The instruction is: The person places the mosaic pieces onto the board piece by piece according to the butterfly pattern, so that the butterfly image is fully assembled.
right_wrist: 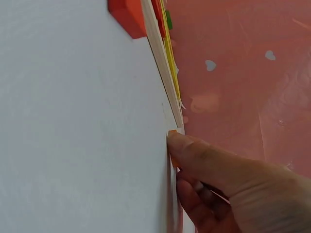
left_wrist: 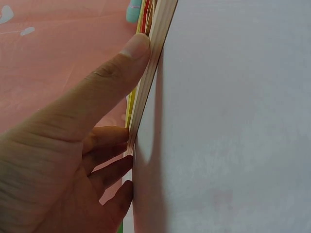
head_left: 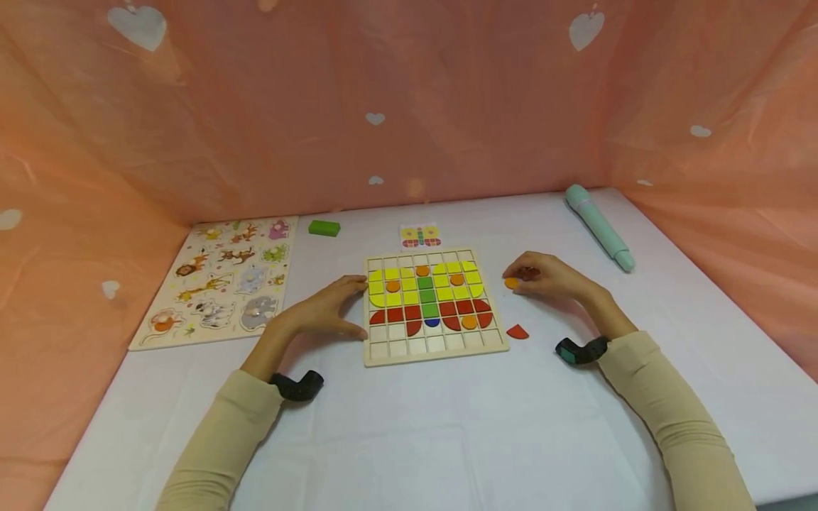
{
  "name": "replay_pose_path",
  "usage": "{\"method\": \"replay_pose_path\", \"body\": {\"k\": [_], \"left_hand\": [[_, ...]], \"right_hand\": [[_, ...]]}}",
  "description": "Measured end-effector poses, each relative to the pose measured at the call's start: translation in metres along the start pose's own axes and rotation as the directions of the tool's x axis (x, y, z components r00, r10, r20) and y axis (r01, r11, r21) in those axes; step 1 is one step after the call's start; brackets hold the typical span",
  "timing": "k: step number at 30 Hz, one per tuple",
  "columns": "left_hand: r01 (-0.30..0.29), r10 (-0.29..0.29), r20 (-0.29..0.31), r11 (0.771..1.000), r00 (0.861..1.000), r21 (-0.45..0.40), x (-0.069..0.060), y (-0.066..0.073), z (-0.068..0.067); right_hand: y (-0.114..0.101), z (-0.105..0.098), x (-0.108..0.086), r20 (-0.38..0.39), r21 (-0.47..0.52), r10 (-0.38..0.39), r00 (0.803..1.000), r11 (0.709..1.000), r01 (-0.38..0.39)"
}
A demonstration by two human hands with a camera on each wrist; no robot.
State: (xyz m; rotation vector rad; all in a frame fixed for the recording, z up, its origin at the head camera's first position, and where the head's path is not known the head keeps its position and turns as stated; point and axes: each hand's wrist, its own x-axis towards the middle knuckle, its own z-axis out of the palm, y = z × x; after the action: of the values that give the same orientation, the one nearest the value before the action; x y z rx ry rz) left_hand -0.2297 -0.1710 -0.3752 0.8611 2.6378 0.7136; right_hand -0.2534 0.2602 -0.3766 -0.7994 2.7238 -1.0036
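Observation:
A wooden grid board (head_left: 409, 348) lies on the table, covered in part by yellow, red, green, blue and orange pieces in a butterfly shape. At its left edge, my left hand (head_left: 324, 306) rests with thumb and fingers spread apart. The left wrist view shows the thumb (left_wrist: 136, 48) touching the board's wooden side. To the right of the board, my right hand (head_left: 548, 277) pinches an orange disc (head_left: 512, 282) between thumb and finger at the table surface. A red quarter-circle piece (head_left: 517, 331) lies nearer me, beside the board's right edge.
Behind the board lies a small picture card (head_left: 420, 236) with a similar butterfly. An animal puzzle board (head_left: 220, 284) lies at the left, with a green block (head_left: 324, 228) beside it. A mint-green cylinder (head_left: 599, 227) lies at the back right. A pink curtain (head_left: 409, 106) stands behind.

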Motion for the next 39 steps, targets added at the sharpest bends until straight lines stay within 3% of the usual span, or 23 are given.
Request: {"method": "replay_pose_path", "body": {"k": [6,10,15,20,25,30,39], "left_hand": [[-0.001,0.001,0.003,1.0,1.0,-0.002,0.0,0.001,0.0],[0.009,-0.009,0.007,1.0,1.0,-0.001,0.0,0.0,0.0],[0.004,-0.004,0.006,1.0,1.0,0.002,0.001,-0.001,0.001],[0.002,-0.002,0.011,1.0,1.0,0.001,0.001,-0.001,0.0],[0.018,-0.018,0.018,1.0,1.0,-0.014,0.0,-0.001,-0.001],[0.028,-0.028,0.017,1.0,0.999,-0.013,0.0,-0.001,-0.001],[-0.019,0.019,0.0,1.0,1.0,-0.016,-0.003,0.002,-0.002]], "right_hand": [[-0.012,0.004,0.006,-0.022,-0.019,-0.053,0.998,0.998,0.052],[-0.047,0.015,0.019,-0.037,0.006,-0.142,0.989,0.99,0.143],[-0.1,0.044,0.038,-0.067,0.017,-0.28,0.958,0.959,0.282],[-0.13,0.083,0.051,-0.03,0.015,-0.364,0.931,0.931,0.365],[-0.141,0.111,0.059,0.07,-0.058,-0.365,0.928,0.927,0.369],[-0.141,0.122,0.061,0.147,-0.109,-0.307,0.94,0.94,0.324],[-0.141,0.122,0.059,0.16,-0.109,-0.287,0.944,0.946,0.306]]}}
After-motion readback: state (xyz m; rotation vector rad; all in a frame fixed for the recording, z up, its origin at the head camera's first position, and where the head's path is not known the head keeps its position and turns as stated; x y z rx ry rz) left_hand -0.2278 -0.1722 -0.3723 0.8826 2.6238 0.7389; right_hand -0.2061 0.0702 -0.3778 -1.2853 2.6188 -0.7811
